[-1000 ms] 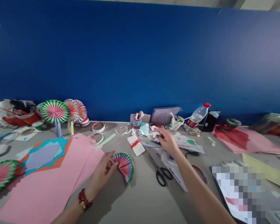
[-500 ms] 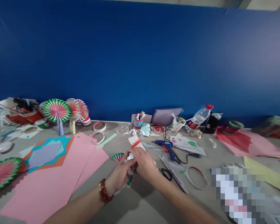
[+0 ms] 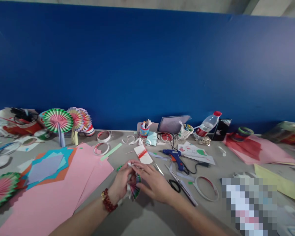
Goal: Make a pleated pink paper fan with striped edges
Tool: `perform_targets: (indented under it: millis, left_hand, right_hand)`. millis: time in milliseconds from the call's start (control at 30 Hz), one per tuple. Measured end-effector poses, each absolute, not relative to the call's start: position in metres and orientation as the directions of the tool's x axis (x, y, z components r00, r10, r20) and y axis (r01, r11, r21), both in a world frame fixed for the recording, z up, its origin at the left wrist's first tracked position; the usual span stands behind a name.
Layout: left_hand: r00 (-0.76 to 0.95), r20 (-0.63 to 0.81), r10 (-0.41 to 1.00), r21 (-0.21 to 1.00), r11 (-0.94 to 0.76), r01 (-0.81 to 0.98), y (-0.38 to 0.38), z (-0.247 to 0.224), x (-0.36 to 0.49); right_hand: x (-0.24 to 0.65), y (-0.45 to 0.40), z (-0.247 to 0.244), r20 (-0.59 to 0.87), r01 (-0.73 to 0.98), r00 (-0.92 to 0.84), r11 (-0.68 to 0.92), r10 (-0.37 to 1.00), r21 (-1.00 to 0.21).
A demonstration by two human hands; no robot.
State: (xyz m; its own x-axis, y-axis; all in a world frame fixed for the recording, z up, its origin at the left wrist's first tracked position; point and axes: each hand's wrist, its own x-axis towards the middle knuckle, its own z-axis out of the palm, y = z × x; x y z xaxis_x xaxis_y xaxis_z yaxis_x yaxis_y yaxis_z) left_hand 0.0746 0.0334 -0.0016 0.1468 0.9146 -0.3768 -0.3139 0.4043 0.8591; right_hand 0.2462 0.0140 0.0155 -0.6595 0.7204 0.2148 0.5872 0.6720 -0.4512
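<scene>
My left hand (image 3: 124,182) is closed around a small pleated paper fan (image 3: 135,191) with green, pink and dark folds. A white piece (image 3: 129,165) shows at the fingertips. My right hand (image 3: 153,182) reaches over from the other side, its fingertips meeting the left ones at the white piece and its thumb beside the pleats. Much of the fan is hidden by both hands. Just beyond the fingers lies a white card with red stripes (image 3: 143,154). Black-handled scissors (image 3: 174,185) rest to the right of my right hand.
A blue glue gun (image 3: 175,158) with its cord lies right of centre, near a tape ring (image 3: 206,188). Pink paper sheets (image 3: 51,200) cover the left side. Finished round fans (image 3: 58,120) stand by the blue wall (image 3: 147,65). A bottle (image 3: 208,124) leans at the back.
My right hand has drawn back from the striped card, which now lies uncovered. Both hands have turned, and more of the pleated fan hangs below them.
</scene>
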Motion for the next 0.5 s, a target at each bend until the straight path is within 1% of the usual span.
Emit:
perform_targets:
  millis: [67, 100, 167, 200, 267, 300, 333, 400, 500]
  left_hand:
    - [0.164, -0.327, 0.931, 0.874, 0.364, -0.322, 0.037, -0.003, 0.067]
    - [0.157, -0.297, 0.942, 0.886, 0.333, -0.321, 0.04, -0.005, 0.063]
    - [0.119, -0.248, 0.961, 0.922, 0.272, -0.275, 0.047, -0.01, 0.055]
    - [0.097, -0.216, 0.972, 0.945, 0.233, -0.23, 0.052, -0.012, 0.052]
    - [0.065, -0.156, 0.986, 0.975, 0.164, -0.149, 0.064, -0.015, 0.047]
    - [0.055, -0.13, 0.99, 0.984, 0.136, -0.118, 0.073, -0.015, 0.046]
    - [0.044, -0.104, 0.994, 0.99, 0.107, -0.086, 0.083, -0.014, 0.045]
    - [0.017, -0.04, 0.999, 0.999, 0.04, -0.004, 0.109, -0.009, 0.046]
    - [0.007, 0.079, 0.997, 0.986, -0.079, 0.15, 0.154, 0.001, 0.051]
  right_hand:
    - [0.265, 0.023, 0.015, 0.239, 0.574, -0.654, 0.677, 0.718, -0.462]
    - [0.277, 0.029, 0.013, 0.263, 0.595, -0.616, 0.658, 0.742, -0.463]
    - [0.305, 0.045, 0.007, 0.352, 0.648, -0.471, 0.588, 0.809, -0.484]
    - [0.322, 0.055, 0.004, 0.387, 0.686, -0.346, 0.512, 0.855, -0.517]
    - [0.356, 0.074, 0.001, 0.404, 0.728, -0.078, 0.329, 0.911, -0.601]
    - [0.373, 0.083, 0.001, 0.415, 0.744, 0.05, 0.243, 0.908, -0.622]
    - [0.39, 0.093, 0.002, 0.436, 0.767, 0.149, 0.175, 0.887, -0.617]
    - [0.417, 0.111, 0.01, 0.476, 0.833, 0.255, 0.059, 0.841, -0.55]
    - [0.442, 0.136, 0.025, 0.443, 0.915, 0.324, -0.157, 0.836, -0.373]
